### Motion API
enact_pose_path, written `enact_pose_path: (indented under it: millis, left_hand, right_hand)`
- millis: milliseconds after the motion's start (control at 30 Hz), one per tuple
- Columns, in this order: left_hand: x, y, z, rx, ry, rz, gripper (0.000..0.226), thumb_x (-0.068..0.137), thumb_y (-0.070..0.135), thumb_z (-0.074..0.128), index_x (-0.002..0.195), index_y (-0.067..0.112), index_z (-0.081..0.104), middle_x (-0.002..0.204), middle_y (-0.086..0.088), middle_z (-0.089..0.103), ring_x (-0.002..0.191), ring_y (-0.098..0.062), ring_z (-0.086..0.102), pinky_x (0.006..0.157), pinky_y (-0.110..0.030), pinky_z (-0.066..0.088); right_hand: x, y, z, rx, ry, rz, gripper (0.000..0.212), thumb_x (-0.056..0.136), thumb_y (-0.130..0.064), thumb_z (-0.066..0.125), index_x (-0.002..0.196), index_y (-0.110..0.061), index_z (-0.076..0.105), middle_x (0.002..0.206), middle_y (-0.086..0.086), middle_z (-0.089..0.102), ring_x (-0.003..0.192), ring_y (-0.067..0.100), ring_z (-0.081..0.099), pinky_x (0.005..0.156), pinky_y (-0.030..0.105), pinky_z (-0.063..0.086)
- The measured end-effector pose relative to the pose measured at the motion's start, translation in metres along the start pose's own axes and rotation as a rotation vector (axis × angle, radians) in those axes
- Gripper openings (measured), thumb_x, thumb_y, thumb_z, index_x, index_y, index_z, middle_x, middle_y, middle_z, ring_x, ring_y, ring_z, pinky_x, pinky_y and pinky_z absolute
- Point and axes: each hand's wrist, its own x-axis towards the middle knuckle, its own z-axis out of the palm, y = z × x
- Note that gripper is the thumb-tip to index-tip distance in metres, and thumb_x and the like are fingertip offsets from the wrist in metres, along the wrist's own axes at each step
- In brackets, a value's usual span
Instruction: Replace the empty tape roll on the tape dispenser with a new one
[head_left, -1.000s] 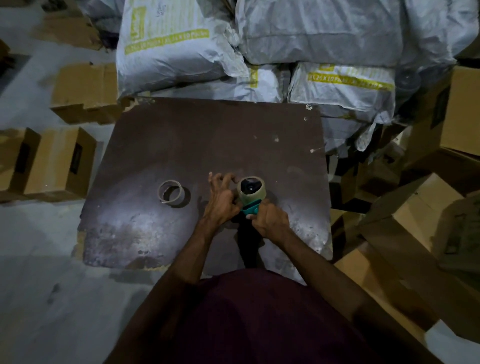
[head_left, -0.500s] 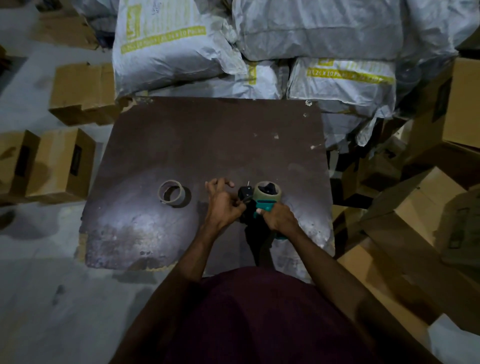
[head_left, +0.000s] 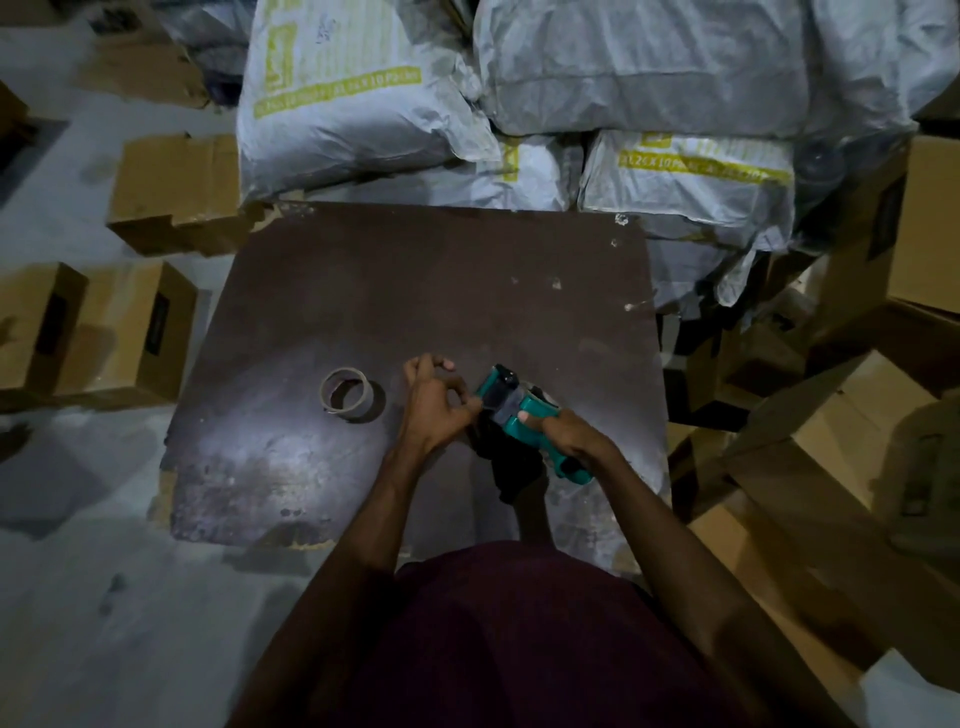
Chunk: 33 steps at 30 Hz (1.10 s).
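Note:
A teal tape dispenser (head_left: 506, 397) is held just above the brown board (head_left: 415, 291), head pointing up-left. My right hand (head_left: 566, 434) is wrapped around its handle. My left hand (head_left: 439, 402) pinches at the dispenser's left side near the front, where a strip of tape seems to run; I cannot tell exactly what the fingers hold. The new roll is mostly hidden behind the dispenser body. The empty cardboard tape core (head_left: 345, 391) lies flat on the board, left of my left hand and apart from it.
White sacks (head_left: 353, 98) are piled against the board's far edge. Cardboard boxes (head_left: 124, 332) stand on the floor to the left, and more boxes (head_left: 852, 426) crowd the right side. Grey floor lies at the lower left.
The dispenser has been turned from roll-facing-up to lying with its teal head pointing up-left. My right hand shifted onto the handle; my left hand moved in to pinch at its side.

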Motion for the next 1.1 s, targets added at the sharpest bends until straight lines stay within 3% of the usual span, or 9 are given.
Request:
enact_pose_path:
  millis: [100, 267, 500, 633, 733, 867, 933, 1000, 1100]
  left_hand:
    - [0.007, 0.0, 0.0, 0.057, 0.005, 0.008, 0.021, 0.083, 0.034, 0.061, 0.086, 0.015, 0.07, 0.103, -0.007, 0.054, 0.107, -0.028, 0.045, 0.083, -0.022, 0.022]
    - [0.006, 0.011, 0.005, -0.066, -0.094, -0.015, 0.029, 0.094, 0.048, 0.06, 0.096, 0.02, 0.066, 0.096, -0.003, 0.061, 0.089, -0.017, 0.058, 0.076, -0.031, 0.047]
    - [0.013, 0.022, 0.014, -0.071, -0.085, 0.009, 0.015, 0.091, 0.024, 0.069, 0.09, 0.01, 0.071, 0.081, -0.003, 0.071, 0.07, -0.012, 0.059, 0.062, -0.026, 0.044]
    - [0.019, 0.017, 0.019, -0.082, -0.108, -0.099, 0.007, 0.085, 0.011, 0.07, 0.088, 0.004, 0.071, 0.084, -0.012, 0.075, 0.077, -0.024, 0.068, 0.069, -0.033, 0.052]
    - [0.024, 0.016, 0.016, -0.064, -0.159, -0.126, 0.008, 0.083, 0.007, 0.07, 0.084, 0.0, 0.071, 0.084, -0.016, 0.075, 0.076, -0.023, 0.066, 0.066, -0.03, 0.047]
    - [0.028, 0.015, 0.016, -0.144, -0.212, -0.224, 0.017, 0.081, 0.011, 0.069, 0.073, -0.004, 0.066, 0.07, -0.018, 0.067, 0.067, -0.022, 0.058, 0.06, -0.03, 0.042]
    - [0.031, 0.012, 0.019, -0.205, -0.217, -0.312, 0.021, 0.08, 0.016, 0.069, 0.071, -0.002, 0.064, 0.065, -0.012, 0.062, 0.065, -0.021, 0.056, 0.061, -0.035, 0.049]
    - [0.032, 0.014, 0.024, -0.224, -0.195, -0.356, 0.024, 0.08, 0.021, 0.068, 0.071, -0.001, 0.063, 0.066, -0.011, 0.065, 0.066, -0.025, 0.061, 0.066, -0.045, 0.055]
    - [0.025, 0.03, 0.028, -0.048, -0.138, -0.281, 0.026, 0.086, 0.029, 0.06, 0.076, 0.005, 0.062, 0.081, -0.018, 0.071, 0.08, -0.036, 0.067, 0.069, -0.046, 0.054]
  right_hand:
    - [-0.006, -0.002, -0.002, 0.045, -0.07, 0.049, 0.043, 0.091, -0.054, 0.061, 0.1, -0.012, 0.064, 0.072, 0.005, 0.065, 0.057, 0.018, 0.058, 0.053, 0.028, 0.046]
    - [0.001, -0.002, -0.003, 0.136, -0.087, 0.114, 0.054, 0.089, -0.059, 0.06, 0.106, -0.008, 0.064, 0.078, 0.01, 0.067, 0.062, 0.022, 0.06, 0.059, 0.033, 0.05]
    - [-0.003, -0.005, 0.004, 0.243, -0.096, 0.15, 0.051, 0.089, -0.057, 0.061, 0.106, -0.01, 0.063, 0.072, 0.008, 0.063, 0.057, 0.019, 0.058, 0.054, 0.031, 0.048]
    - [-0.007, -0.003, 0.007, 0.232, -0.181, 0.177, 0.058, 0.088, -0.062, 0.058, 0.11, -0.008, 0.061, 0.071, 0.006, 0.059, 0.053, 0.015, 0.053, 0.05, 0.029, 0.046]
    - [-0.011, -0.001, 0.003, 0.207, -0.213, 0.182, 0.054, 0.088, -0.061, 0.058, 0.105, -0.01, 0.061, 0.073, 0.006, 0.059, 0.054, 0.014, 0.054, 0.05, 0.03, 0.046]
    - [-0.012, 0.003, -0.001, 0.176, -0.274, 0.198, 0.056, 0.087, -0.063, 0.06, 0.103, -0.009, 0.06, 0.073, 0.005, 0.058, 0.054, 0.014, 0.054, 0.05, 0.03, 0.046]
    - [-0.012, 0.004, -0.001, 0.17, -0.279, 0.193, 0.059, 0.085, -0.065, 0.06, 0.104, -0.009, 0.061, 0.074, 0.005, 0.059, 0.054, 0.014, 0.054, 0.05, 0.03, 0.047]
    - [-0.012, 0.006, 0.0, 0.182, -0.283, 0.191, 0.062, 0.083, -0.067, 0.061, 0.104, -0.009, 0.061, 0.073, 0.005, 0.059, 0.054, 0.014, 0.054, 0.049, 0.029, 0.047]
    - [-0.012, 0.007, 0.005, 0.258, -0.291, 0.18, 0.059, 0.079, -0.062, 0.069, 0.103, -0.009, 0.061, 0.066, 0.003, 0.059, 0.052, 0.015, 0.053, 0.046, 0.028, 0.046]
